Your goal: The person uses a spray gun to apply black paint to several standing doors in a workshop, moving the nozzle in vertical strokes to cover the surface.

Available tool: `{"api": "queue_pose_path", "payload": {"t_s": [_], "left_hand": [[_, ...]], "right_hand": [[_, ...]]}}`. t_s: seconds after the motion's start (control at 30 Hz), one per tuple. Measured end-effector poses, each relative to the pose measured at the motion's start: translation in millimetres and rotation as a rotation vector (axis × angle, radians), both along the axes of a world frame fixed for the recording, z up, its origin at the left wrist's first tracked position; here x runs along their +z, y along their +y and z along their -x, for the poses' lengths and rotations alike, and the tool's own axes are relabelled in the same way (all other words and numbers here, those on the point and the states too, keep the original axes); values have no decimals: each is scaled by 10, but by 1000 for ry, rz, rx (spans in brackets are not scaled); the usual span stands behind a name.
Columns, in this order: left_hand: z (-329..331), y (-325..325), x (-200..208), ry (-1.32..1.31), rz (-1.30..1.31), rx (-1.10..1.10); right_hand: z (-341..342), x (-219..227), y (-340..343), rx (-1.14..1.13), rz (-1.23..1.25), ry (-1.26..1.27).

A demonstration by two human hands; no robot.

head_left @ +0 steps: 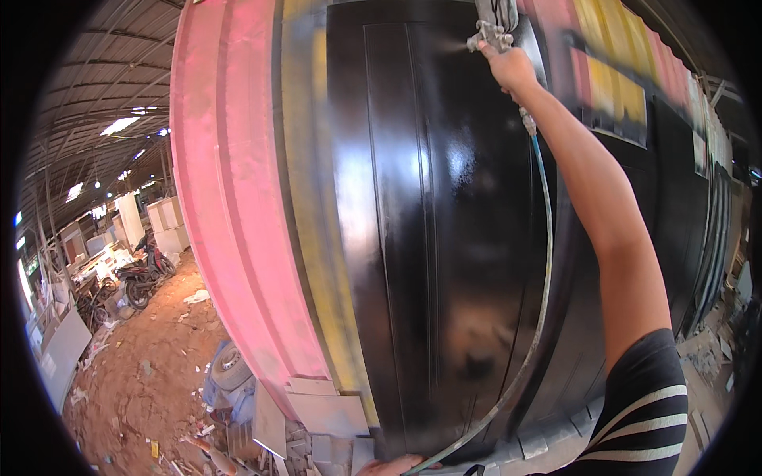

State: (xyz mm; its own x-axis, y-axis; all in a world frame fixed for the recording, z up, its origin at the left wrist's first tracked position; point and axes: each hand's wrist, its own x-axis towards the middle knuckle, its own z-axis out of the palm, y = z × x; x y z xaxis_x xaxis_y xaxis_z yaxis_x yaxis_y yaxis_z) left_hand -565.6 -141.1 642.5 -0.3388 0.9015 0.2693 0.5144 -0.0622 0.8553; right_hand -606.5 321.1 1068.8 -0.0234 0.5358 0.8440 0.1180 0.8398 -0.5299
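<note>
I see the spray gun (490,36) near the top of my view, in front of the upper part of a glossy black grooved panel (476,254). Its nozzle points left across the panel, with a faint pale mist at the tip; how far it is angled into the surface I cannot tell. The long axis of its grip runs steeply, from upper left down to lower right, and a greyish container (498,12) sits above the body, cut off by the upper edge.

The right hand (512,70) is closed around the grip, so the gun's body and nozzle lie above and to the left of the knuckles. Below that hand a metal fitting (528,121) joins a blue-green hose (548,262), which bows down to the lower edge. There I have only part of the left hand (395,466), right by the hose and low on the panel; whether it grips anything I cannot tell.

The right arm ends in a black sleeve (643,404) with white stripes. Left of the panel I have a yellow strip (337,262), then pink ribbed sheeting (238,198). Farther left, a wheel (230,366) and a motorcycle (145,274) stand on the littered dirt floor (155,349).
</note>
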Motion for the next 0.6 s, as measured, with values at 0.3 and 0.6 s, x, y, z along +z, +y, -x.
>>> {"api": "queue_pose_path", "payload": {"t_s": [0.3,0.6], "left_hand": [[-83,-63,79,-103,293,-12],[-85,-207,-217,-88,222,-149]], "right_hand": [[-314,-1470,249,9,58,-218],[-669,-3070,-102,145,195,-368]]}}
